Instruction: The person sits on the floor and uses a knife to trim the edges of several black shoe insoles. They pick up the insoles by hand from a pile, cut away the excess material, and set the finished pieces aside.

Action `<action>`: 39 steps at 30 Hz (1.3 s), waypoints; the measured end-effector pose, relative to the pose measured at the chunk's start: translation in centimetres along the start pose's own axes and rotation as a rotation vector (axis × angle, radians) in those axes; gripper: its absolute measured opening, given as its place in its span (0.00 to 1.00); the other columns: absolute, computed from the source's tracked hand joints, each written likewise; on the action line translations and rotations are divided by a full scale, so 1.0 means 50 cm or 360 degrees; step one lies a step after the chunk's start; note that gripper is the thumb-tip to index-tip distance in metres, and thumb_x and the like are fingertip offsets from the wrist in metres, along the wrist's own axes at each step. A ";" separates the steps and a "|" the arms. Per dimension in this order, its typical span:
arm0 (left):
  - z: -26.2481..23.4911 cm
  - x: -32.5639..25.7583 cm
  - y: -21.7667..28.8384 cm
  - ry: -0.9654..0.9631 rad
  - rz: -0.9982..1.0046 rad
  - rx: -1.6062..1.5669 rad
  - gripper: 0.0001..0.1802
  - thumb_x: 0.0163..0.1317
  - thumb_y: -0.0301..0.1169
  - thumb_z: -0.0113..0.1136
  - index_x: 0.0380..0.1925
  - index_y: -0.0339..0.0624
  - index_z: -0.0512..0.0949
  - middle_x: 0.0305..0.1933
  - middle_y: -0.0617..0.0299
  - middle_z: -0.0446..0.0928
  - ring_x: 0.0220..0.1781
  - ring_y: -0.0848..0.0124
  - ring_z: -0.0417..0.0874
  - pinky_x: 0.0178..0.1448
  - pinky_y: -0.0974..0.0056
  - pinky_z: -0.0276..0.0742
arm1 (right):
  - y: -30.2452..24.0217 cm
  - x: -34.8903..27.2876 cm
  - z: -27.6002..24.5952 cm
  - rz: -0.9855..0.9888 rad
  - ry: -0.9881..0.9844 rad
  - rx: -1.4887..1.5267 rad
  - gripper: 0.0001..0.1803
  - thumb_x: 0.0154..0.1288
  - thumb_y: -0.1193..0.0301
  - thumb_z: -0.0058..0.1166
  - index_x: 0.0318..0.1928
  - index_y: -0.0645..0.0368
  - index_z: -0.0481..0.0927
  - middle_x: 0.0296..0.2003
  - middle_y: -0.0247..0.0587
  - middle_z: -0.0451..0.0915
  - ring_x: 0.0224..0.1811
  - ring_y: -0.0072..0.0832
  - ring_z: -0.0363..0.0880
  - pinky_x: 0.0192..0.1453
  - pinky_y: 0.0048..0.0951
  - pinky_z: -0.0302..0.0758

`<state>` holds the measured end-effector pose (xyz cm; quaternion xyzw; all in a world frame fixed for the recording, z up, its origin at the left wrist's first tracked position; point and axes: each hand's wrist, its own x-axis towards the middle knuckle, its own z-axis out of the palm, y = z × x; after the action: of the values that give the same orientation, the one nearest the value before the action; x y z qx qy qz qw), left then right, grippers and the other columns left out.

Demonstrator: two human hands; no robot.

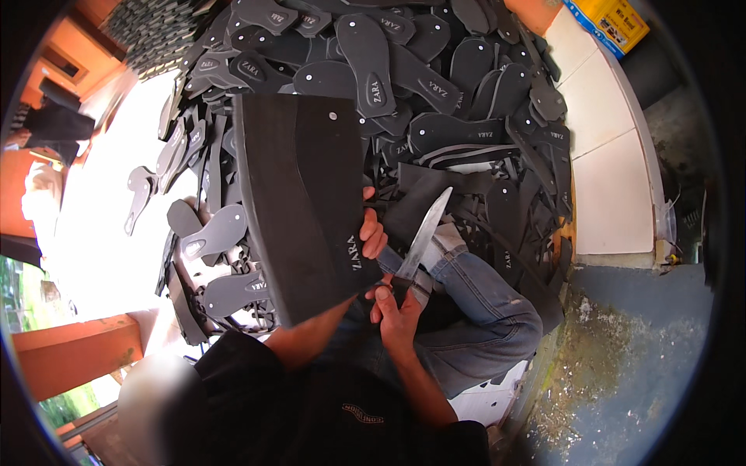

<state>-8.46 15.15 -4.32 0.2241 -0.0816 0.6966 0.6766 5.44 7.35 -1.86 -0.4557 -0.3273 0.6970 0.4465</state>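
Observation:
A thick black foam sheet (299,202) stands tilted before me, with a sole outline, a small white dot and pale lettering on its face. My left hand (373,234) reaches behind it and grips its right edge. Only those fingers show; the palm is hidden by the sheet. My right hand (399,318) is closed round the dark handle of a knife (425,237), just beside the sheet's lower right corner. The long pale blade points up and away to the right. Whether the knife touches the sheet, I cannot tell.
A large heap of cut black sandal soles (364,62) fills the floor ahead, with dark offcut strips (466,206) mixed in. Stacked foam pieces (167,35) stand at the far left. On the right are a white tiled ledge (614,186) and a yellow container (614,23).

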 end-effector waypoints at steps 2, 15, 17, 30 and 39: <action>-0.016 0.007 0.014 -0.0170 -0.0045 0.0200 0.36 0.66 0.48 0.36 0.66 0.33 0.47 0.33 0.53 0.70 0.32 0.64 0.71 0.39 0.62 0.67 | -0.008 0.004 0.005 0.0310 0.0128 0.0304 0.13 0.62 0.70 0.54 0.44 0.63 0.72 0.21 0.32 0.71 0.14 0.16 0.63 0.18 0.19 0.61; 0.021 -0.048 0.125 0.0717 -0.1155 0.0382 0.40 0.64 0.62 0.31 0.49 0.34 0.73 0.59 0.46 0.69 0.60 0.55 0.70 0.64 0.53 0.63 | -0.099 0.100 -0.185 0.0065 0.0267 -0.0075 0.10 0.50 0.74 0.64 0.33 0.61 0.79 0.22 0.26 0.74 0.17 0.12 0.65 0.20 0.15 0.60; -0.020 -0.118 0.168 0.0457 -0.1454 0.0694 0.43 0.61 0.64 0.36 0.56 0.34 0.68 0.58 0.46 0.69 0.61 0.55 0.69 0.65 0.55 0.62 | -0.131 0.111 -0.227 0.0047 0.0144 -0.0361 0.08 0.50 0.74 0.64 0.32 0.60 0.79 0.21 0.25 0.73 0.18 0.12 0.65 0.21 0.15 0.60; 0.060 -0.121 0.165 0.0804 -0.1378 0.1498 0.24 0.51 0.24 0.65 0.50 0.34 0.72 0.39 0.63 0.78 0.38 0.76 0.77 0.43 0.71 0.73 | -0.176 0.058 -0.241 -0.0430 0.0603 -0.0557 0.12 0.67 0.65 0.48 0.44 0.61 0.72 0.20 0.28 0.69 0.17 0.13 0.63 0.21 0.18 0.63; 0.065 -0.146 -0.047 0.1621 -0.0750 0.0720 0.14 0.58 0.27 0.59 0.45 0.40 0.74 0.41 0.63 0.78 0.43 0.71 0.80 0.49 0.65 0.77 | -0.050 -0.148 -0.244 0.0027 0.0231 -0.1158 0.08 0.63 0.71 0.51 0.39 0.61 0.75 0.16 0.25 0.68 0.19 0.11 0.63 0.22 0.17 0.59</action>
<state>-5.63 7.35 -4.99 0.0129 0.4546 0.5478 0.7022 18.95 2.11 -1.71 -0.6356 -0.5173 0.5046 0.2715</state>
